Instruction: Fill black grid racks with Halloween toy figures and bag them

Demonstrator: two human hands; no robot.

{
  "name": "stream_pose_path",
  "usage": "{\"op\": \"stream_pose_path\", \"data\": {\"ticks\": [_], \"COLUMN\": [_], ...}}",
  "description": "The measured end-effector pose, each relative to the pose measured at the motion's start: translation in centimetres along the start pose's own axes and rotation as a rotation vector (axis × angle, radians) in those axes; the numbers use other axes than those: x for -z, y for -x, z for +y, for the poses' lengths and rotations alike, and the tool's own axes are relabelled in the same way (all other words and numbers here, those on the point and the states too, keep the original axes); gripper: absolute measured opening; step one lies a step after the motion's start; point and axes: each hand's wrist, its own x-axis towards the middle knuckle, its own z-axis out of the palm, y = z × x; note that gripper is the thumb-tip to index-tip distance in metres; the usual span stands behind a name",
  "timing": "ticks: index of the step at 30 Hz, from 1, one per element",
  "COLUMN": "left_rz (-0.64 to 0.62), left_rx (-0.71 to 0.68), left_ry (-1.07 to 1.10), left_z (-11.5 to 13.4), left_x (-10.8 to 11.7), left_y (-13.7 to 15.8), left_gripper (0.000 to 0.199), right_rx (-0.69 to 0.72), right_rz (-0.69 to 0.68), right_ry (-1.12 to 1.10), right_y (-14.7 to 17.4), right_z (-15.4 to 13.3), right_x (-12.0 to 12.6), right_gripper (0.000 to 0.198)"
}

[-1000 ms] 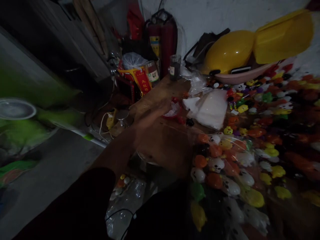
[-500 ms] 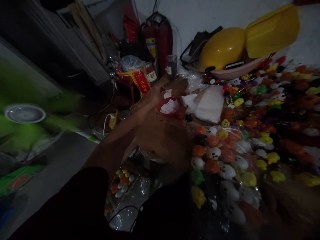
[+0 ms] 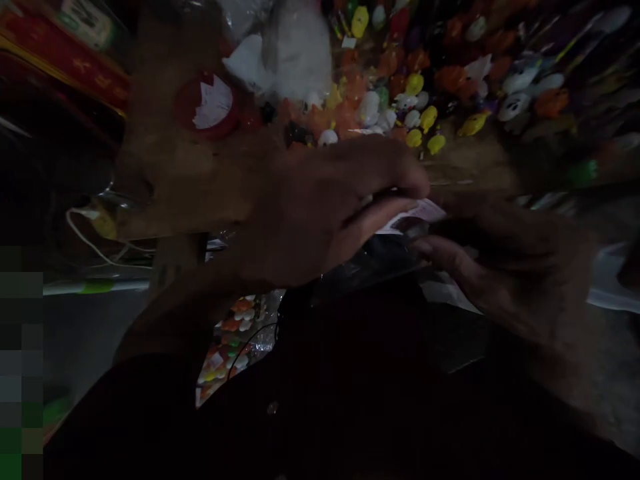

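My left hand [image 3: 320,207] reaches in over my lap, its thumb and fingers pinched on a small white printed paper slip [image 3: 425,211]. Close beside it on the right, my right hand [image 3: 520,267] has its thumb and curled fingers closed on the edge of a clear plastic bag [image 3: 365,263], which hangs below both hands. The slip's lower end is at the bag's edge; dimness hides whether it is inside. Beyond my left hand, a red dish [image 3: 183,110] holds more paper slips [image 3: 214,103].
Small orange, white and yellow toy figures [image 3: 414,83] are heaped across the wooden table [image 3: 175,193]. A stack of clear bags [image 3: 303,50] lies by the dish. A yellow power strip [image 3: 104,221] with a white cable is at left. Bagged figures [image 3: 243,310] sit below the table edge.
My left hand has come back from the red dish with a paper slip and met my right hand over my lap. The view has swung down and to the right.
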Motion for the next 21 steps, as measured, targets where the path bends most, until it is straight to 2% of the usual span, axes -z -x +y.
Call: {"op": "stream_pose_path", "data": {"ticks": [2,3,6,8,10,11,14,16,18,21], "left_rz": [-0.034,-0.034,0.021,0.076,0.118,0.158,0.267,0.352,0.424,0.484], "left_rx": [-0.264,-0.344,-0.389,-0.397,-0.326,-0.3,-0.264,-0.294,-0.327,-0.36], "left_ry": [-0.053,-0.086,-0.155,-0.18,-0.336,-0.417,-0.473,-0.436,-0.412,-0.41], "left_z": [0.7,0.9,1.4,1.2,0.3,-0.5,-2.8,-3.5,-3.0,-1.6], "left_x": [-1.3,-1.5,-1.7,-2.3,-3.9,-4.9,-7.4,-7.9,-7.6,-6.9], "left_y": [0.3,0.5,2.8,5.3,7.8,8.8,10.0,9.5,8.7,7.8], "left_gripper": [0.006,0.011,0.031,0.052,0.071,0.071,0.038,0.03,0.026,0.025], "right_rx": [-0.078,-0.122,-0.345,-0.537,-0.672,-0.71,-0.795,-0.775,-0.642,-0.417], "right_rz": [0.087,0.126,0.121,-0.01,-0.127,-0.155,-0.094,-0.01,0.107,0.224], "right_ry": [-0.058,-0.1,-0.204,-0.285,-0.37,-0.406,-0.555,-0.66,-0.701,-0.619], "right_y": [1.7,2.6,5.8,8.1,9.8,10.3,9.4,7.1,4.2,-0.1], "right_z": [-0.5,-0.4,0.9,2.3,3.6,4.0,3.9,2.7,1.3,-0.2], "right_x": [0.0,0.1,0.7,0.4,-1.0,-2.1,-5.7,-7.5,-8.5,-9.4], "right_gripper": [0.014,0.011,0.02,0.032,0.043,0.047,0.052,0.052,0.046,0.032]}}
